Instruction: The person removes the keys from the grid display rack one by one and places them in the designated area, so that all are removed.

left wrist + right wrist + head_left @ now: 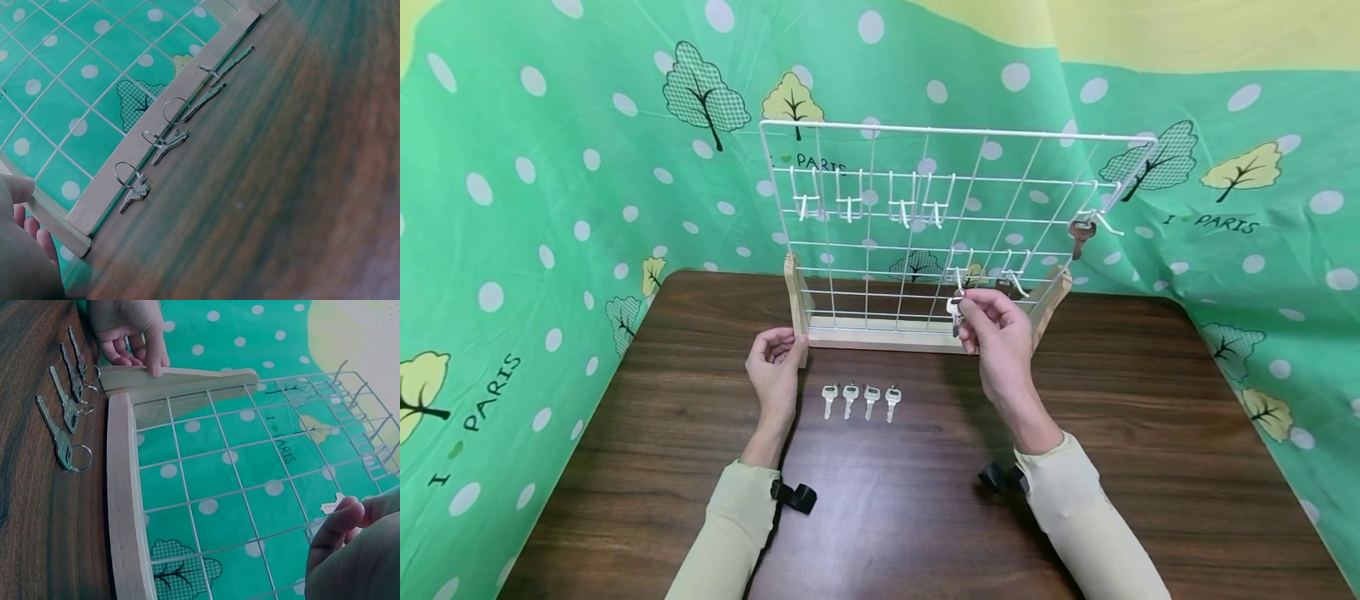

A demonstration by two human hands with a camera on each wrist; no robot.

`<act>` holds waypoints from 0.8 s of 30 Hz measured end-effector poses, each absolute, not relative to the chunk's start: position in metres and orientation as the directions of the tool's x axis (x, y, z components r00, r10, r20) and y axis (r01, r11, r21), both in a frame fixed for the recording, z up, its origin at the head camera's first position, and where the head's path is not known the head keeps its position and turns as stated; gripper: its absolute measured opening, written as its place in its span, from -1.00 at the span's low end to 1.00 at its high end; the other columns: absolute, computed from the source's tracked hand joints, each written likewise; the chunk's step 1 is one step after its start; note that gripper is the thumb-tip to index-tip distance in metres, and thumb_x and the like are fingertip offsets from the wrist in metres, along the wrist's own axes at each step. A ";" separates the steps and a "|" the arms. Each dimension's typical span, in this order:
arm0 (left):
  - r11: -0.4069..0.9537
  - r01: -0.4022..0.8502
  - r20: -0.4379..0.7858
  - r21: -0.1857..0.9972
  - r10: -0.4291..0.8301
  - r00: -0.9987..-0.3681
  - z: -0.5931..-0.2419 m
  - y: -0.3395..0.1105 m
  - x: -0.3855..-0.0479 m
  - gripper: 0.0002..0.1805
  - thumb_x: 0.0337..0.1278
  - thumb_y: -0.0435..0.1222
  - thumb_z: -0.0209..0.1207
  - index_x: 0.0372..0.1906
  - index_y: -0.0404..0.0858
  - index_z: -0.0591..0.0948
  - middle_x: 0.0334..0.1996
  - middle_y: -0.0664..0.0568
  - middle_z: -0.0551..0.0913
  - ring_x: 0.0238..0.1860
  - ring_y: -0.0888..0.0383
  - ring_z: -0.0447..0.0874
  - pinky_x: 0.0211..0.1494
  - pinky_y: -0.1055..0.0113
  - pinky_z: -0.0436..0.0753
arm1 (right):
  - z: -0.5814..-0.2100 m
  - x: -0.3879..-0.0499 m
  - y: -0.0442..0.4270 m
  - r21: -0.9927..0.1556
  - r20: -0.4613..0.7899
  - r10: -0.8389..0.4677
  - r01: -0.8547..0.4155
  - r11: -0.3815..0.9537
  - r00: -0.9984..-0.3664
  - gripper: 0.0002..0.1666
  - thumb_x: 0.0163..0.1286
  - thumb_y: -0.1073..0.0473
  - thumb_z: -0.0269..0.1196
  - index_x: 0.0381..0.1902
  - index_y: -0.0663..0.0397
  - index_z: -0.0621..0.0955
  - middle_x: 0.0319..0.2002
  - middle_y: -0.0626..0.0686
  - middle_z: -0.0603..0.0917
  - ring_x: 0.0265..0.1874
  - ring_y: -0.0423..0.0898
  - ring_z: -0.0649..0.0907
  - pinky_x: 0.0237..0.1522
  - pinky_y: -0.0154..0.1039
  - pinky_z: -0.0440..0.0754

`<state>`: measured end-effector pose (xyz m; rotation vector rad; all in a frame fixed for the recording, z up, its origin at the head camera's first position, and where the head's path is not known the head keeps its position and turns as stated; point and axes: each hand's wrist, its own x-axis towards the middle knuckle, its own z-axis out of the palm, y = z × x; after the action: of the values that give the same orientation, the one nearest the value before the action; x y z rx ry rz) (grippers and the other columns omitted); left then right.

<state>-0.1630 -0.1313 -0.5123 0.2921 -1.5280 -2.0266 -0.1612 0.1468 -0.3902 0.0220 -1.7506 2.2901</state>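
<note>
A white wire grid rack (898, 218) stands upright in a wooden base (887, 335). My left hand (775, 367) grips the base's left wooden side piece (797, 304) between thumb and fingers. At a lower hook (958, 277) right of the middle, my right hand (1000, 342) pinches a silver key (954, 307). The key's ring is at the hook's tip; whether it is over the hook I cannot tell. In the right wrist view the fingers partly cover this key (331, 504). Several silver keys (850, 400) with rings lie in a row before the base.
Several white hooks (850, 208) hang along the grid's upper left. A brownish key (1081, 237) hangs from a hook at the right edge. Another lower hook (1015, 279) is right of my right hand. A green dotted cloth (587, 192) surrounds the brown wooden table (880, 517).
</note>
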 end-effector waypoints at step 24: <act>-0.183 0.319 0.166 0.930 -0.565 -0.808 -0.514 -0.131 -0.164 -0.79 0.17 -0.65 0.44 -0.14 -0.53 0.68 -0.30 0.14 0.72 -0.26 0.28 0.69 -0.15 0.51 0.66 | -0.386 -0.158 0.149 -0.936 0.196 0.235 -0.253 -0.245 -0.952 -0.76 0.55 0.49 0.29 -0.30 0.12 0.74 -0.60 -0.03 0.63 -0.67 -0.25 0.56 -0.69 -0.47 0.41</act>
<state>-0.1636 -0.1311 -0.5135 0.2891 -1.5189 -2.0311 -0.1576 0.1487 -0.3860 0.0226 -1.7039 2.2609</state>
